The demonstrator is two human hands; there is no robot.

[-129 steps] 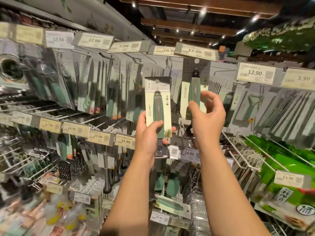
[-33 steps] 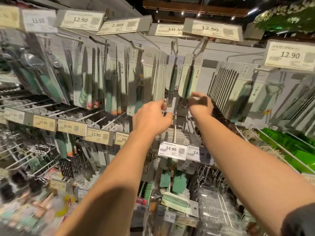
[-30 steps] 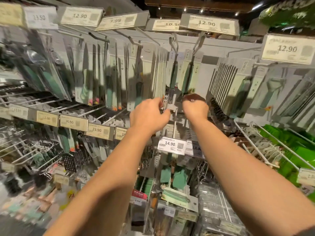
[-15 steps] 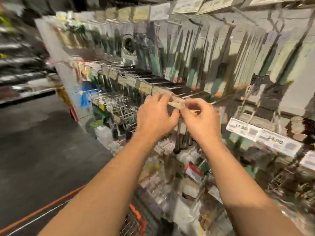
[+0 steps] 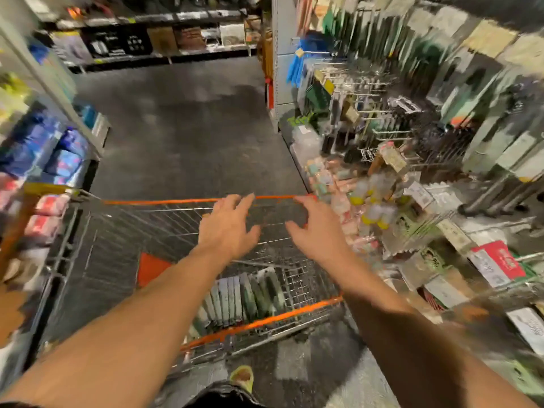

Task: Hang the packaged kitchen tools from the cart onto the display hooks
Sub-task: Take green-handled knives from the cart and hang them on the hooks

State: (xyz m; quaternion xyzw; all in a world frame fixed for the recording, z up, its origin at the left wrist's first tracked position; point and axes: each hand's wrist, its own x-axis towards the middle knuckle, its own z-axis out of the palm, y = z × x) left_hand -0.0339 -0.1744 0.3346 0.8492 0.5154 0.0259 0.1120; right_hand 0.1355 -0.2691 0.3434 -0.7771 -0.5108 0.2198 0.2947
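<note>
Orange-rimmed wire cart in aisle, dark floor beyond. Left hand and right hand both over basket, fingers spread, empty, grip open on each. Packaged kitchen tools stand in row against cart's near edge, below hands. Display hooks with hanging stock along right side, blurred.
</note>
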